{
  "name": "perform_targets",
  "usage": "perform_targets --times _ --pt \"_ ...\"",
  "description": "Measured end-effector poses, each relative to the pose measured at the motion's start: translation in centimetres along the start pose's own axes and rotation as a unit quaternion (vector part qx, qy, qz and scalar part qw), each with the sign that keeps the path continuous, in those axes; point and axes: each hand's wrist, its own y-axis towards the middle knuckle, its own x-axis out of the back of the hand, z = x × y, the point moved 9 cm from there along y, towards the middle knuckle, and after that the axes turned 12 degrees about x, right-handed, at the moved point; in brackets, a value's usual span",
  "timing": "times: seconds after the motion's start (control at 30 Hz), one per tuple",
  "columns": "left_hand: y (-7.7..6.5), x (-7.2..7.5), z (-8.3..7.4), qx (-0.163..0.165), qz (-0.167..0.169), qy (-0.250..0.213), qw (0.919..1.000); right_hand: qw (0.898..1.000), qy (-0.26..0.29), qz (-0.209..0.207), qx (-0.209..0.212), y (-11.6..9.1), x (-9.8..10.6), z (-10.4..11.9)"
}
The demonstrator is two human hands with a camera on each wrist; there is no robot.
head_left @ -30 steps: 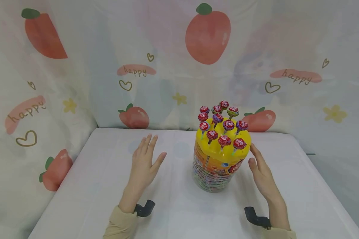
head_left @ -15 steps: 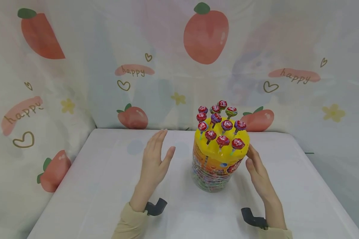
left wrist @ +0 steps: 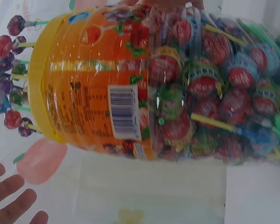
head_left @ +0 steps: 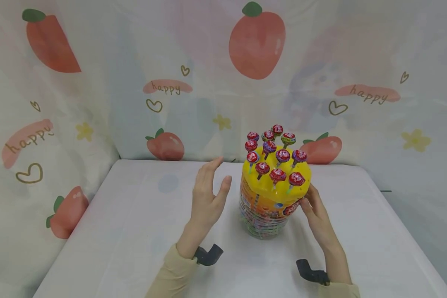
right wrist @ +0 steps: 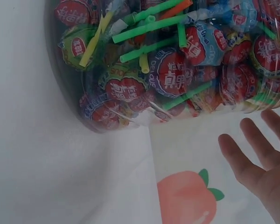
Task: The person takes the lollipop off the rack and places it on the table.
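Note:
A clear plastic lollipop jar (head_left: pixel 264 215) with an orange label stands upright on the table. Its yellow lid (head_left: pixel 261 185) bears several wrapped lollipops (head_left: pixel 277 175) stuck in by their sticks. My left hand (head_left: pixel 208 198) hovers left of the jar, fingers slightly bent, with a gap between. My right hand (head_left: pixel 317 217) is at the jar's right side, fingertips right by the lid's edge and thumb near the label. In the left wrist view the jar (left wrist: pixel 93 100) shows a barcode. The right wrist view shows more lollipops packed inside the jar (right wrist: pixel 170 74), with my spread fingers (right wrist: pixel 242 163) beside it.
A white cloth covers the table (head_left: pixel 141 240). Behind and to the left hangs a pale curtain (head_left: pixel 208 49) printed with fruit, hearts and "happy". Each wrist carries a black curved mount, the left mount (head_left: pixel 210 254) and the right mount (head_left: pixel 311 272).
My left hand has moved right, closer to the jar. My right hand has shifted slightly left, its thumb now nearer the label. The jar stays where it was.

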Motion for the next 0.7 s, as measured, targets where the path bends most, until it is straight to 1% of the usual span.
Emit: perform_targets --times 0.17,0.27,0.47,0.6,0.7 --pt "0.4 -0.8 -0.8 -0.007 0.011 -0.045 0.9989 1.000 -0.006 -0.002 0.004 -0.1 -0.1 0.0" --pt "0.7 -1.2 -1.2 -0.012 0.017 -0.069 0.9974 1.000 0.009 -0.007 0.005 -0.1 -0.2 -0.1" --pt "1.5 -1.7 -2.0 -0.029 0.029 -0.112 0.9929 1.000 0.016 -0.011 0.000 -0.1 -0.2 -0.2" --pt "2.1 -2.1 -2.4 -0.037 0.042 -0.131 0.9898 1.000 0.020 -0.012 0.004 0.0 -0.2 -0.2" --pt "2.4 -2.3 -2.7 -0.037 0.045 -0.134 0.9892 1.000 0.022 -0.012 0.005 0.1 -0.3 -0.3"
